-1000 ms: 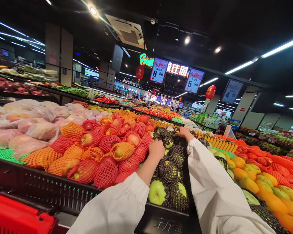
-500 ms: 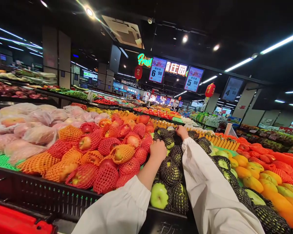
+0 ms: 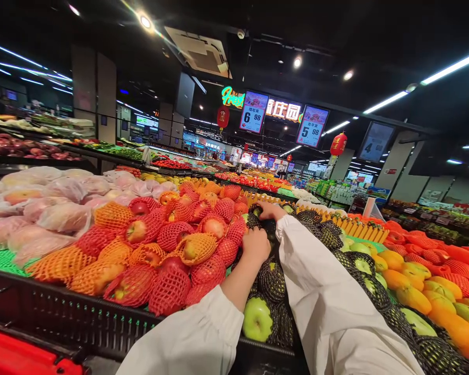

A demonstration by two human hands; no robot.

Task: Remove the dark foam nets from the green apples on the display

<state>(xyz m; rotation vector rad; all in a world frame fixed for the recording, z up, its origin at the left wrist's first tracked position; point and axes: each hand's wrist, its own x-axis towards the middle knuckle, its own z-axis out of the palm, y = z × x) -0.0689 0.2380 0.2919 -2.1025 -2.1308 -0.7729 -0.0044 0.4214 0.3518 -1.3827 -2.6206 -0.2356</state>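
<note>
My left hand (image 3: pixel 257 245) is closed, its fingers curled down among green apples in black foam nets, beside the red-netted apples. What its fingers hold is hidden behind the knuckles. Just beyond it, my right hand (image 3: pixel 272 210) has its fingers bent over a black-netted green apple (image 3: pixel 254 216) at the far end of the row. Closer to me, a green apple (image 3: pixel 257 319) shows bare skin out of its net. Another netted green apple (image 3: pixel 272 280) lies below my left wrist.
Apples in red and orange nets (image 3: pixel 172 234) fill the left of the bin, with bagged fruit (image 3: pixel 62 219) beyond. Orange-yellow fruit (image 3: pixel 430 291) lies at the right. A black bin edge (image 3: pixel 82 310) runs along the front, and a yellow picket divider (image 3: pixel 367 229) stands behind.
My right hand has moved left, from the right side of the green-apple row to the netted apple just beyond my left hand. My left hand has shifted slightly down and right.
</note>
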